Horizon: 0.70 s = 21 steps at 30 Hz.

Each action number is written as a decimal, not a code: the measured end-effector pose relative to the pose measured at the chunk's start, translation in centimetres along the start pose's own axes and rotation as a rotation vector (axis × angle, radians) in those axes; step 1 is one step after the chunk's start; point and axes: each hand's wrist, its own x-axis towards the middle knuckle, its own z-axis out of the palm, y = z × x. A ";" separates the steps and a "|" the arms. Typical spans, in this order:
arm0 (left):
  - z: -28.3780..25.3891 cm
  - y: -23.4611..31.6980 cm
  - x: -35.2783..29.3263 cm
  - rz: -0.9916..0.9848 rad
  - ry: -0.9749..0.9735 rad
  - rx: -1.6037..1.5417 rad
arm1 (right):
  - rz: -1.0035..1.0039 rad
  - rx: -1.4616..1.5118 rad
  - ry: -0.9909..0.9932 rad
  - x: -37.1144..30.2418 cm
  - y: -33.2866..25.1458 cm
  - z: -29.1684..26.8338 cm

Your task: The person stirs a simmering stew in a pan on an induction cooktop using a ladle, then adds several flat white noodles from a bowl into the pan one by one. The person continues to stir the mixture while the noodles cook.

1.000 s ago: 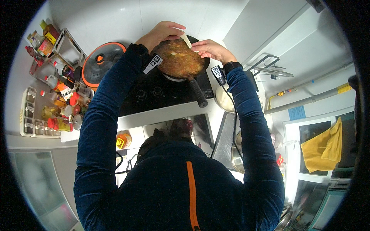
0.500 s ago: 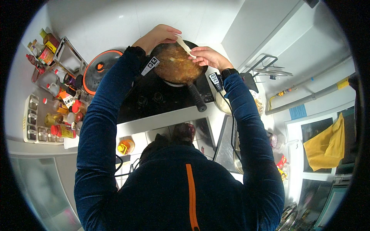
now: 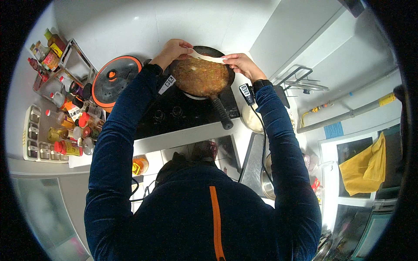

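Observation:
Over the far part of a dark frying pan (image 3: 210, 51), a pale, flat strip of dough (image 3: 207, 57) stretches between my two hands. The fingers of my left hand (image 3: 176, 51) pinch its left end. At its right end, my right hand (image 3: 242, 63) grips it between thumb and fingers. Brown, soupy food (image 3: 200, 78) fills the pan below, and a few pale bits show on its surface. The pan rests on a black stovetop (image 3: 174, 122), its black handle (image 3: 221, 113) pointing toward me.
A lid with an orange rim (image 3: 102, 82) lies left of the pan. Several seasoning bottles (image 3: 89, 122) and a spice box (image 3: 33, 132) crowd the left counter. At right are a whitish bowl (image 3: 251, 119) and a black wire rack (image 3: 300, 71). A yellow cloth (image 3: 365, 167) hangs beyond.
The dough strip was slanted down to the right and is now nearly level and longer. My left hand has moved left and lower, my right hand slightly right.

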 end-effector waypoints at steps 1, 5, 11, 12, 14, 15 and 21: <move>-0.2 -0.2 0.0 -0.005 -0.010 0.024 | 0.020 0.011 0.026 0.1 0.1 0.0; -0.7 -1.8 0.6 0.006 -0.007 0.044 | 0.041 -0.087 0.045 0.7 0.3 0.0; -0.2 -4.7 1.1 -0.069 -0.039 -0.017 | 0.065 -0.228 0.062 2.2 0.9 0.6; -0.1 -5.1 1.0 -0.100 -0.050 -0.071 | 0.071 -0.225 0.049 2.6 1.2 0.9; 0.1 -5.9 0.9 -0.172 -0.072 -0.183 | 0.097 -0.233 0.036 3.1 1.7 1.0; 0.2 -6.1 0.9 -0.181 -0.080 -0.166 | 0.117 -0.240 0.035 3.3 1.9 1.0; 0.7 -7.7 1.7 -0.112 -0.075 0.089 | 0.058 -0.626 0.135 4.2 3.4 1.5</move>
